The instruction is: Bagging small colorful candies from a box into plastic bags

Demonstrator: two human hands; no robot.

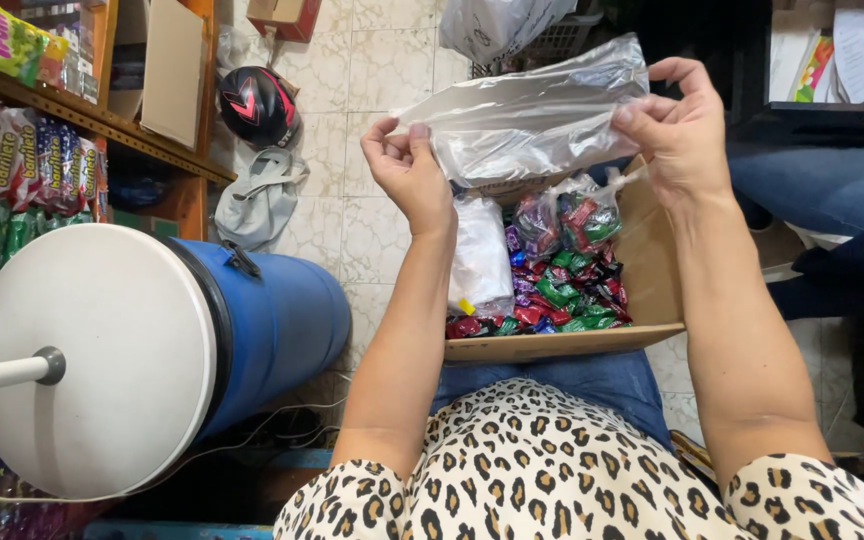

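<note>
Leopard-print top, crinkly clear bag.

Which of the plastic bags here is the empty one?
The clear plastic bag stretched between the left hand and right hand. The small bags in the cardboard box below hold wrapped candies.

head-worn camera, facing down, close over lap

Blue drum with white lid lower left. Black-red helmet and grey bag on tiled floor upper centre-left. Wooden shelf with snack packets far left.
</note>
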